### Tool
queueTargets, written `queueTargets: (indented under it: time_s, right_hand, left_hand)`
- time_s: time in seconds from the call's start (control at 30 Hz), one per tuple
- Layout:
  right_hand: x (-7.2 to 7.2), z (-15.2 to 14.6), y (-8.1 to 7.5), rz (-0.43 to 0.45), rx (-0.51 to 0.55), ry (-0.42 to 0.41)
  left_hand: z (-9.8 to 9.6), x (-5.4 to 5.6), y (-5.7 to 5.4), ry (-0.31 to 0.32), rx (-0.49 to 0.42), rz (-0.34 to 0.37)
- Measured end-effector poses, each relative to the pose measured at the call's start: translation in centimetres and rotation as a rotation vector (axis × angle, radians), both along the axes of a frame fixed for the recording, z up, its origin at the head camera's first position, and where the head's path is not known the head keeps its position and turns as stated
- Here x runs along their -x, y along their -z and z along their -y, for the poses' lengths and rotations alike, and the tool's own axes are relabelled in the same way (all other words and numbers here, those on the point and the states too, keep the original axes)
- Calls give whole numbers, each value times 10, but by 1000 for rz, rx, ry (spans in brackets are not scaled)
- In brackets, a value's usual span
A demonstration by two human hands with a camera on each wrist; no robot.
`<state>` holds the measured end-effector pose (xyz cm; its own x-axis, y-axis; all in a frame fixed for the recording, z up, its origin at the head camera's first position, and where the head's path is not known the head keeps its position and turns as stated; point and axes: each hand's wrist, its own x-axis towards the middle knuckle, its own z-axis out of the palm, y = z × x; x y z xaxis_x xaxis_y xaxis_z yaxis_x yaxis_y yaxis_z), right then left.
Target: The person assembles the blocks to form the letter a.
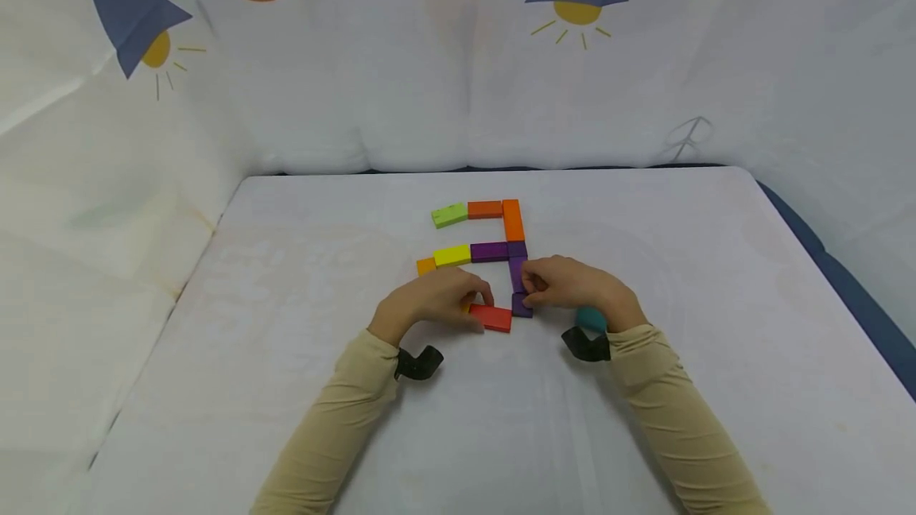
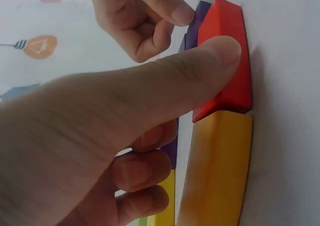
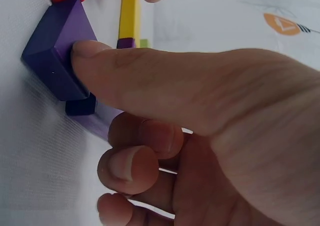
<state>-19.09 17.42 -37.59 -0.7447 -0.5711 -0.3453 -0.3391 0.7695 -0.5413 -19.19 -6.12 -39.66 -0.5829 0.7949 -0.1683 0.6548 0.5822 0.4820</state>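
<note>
Near the middle of the table, my left hand (image 1: 436, 296) pinches the red block (image 1: 492, 319), its thumb laid on the block in the left wrist view. A yellow-orange block (image 2: 217, 166) touches the red one end to end there. Across from it, my right hand (image 1: 576, 283) has its thumb against a dark purple block (image 3: 55, 55) and its other fingers curled; whether they grip it is hidden. The purple block meets the red one's other end. Beyond it run a lighter purple block (image 1: 517, 275), another dark purple block (image 1: 517, 249) and an orange block (image 1: 513, 219).
Two rows branch left from this line: orange-red (image 1: 485, 210) and lime green (image 1: 449, 215) blocks at the far end, dark purple (image 1: 489, 252), yellow (image 1: 452, 255) and orange (image 1: 425, 265) nearer. A teal piece (image 1: 591, 319) lies by my right wrist. White printed cloth (image 1: 401, 78) hangs behind the table.
</note>
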Motion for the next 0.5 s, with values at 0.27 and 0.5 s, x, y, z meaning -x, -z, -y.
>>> queueTargets:
  time_s: [0.27,0.5]
  right_hand:
    - [1,-3,0,18,-11,3]
    - [1,-4,0,28,-20,1]
  left_hand:
    - [-2,1,2,-20,-6,-40]
    - [-5,-1,3,-48,9,-55]
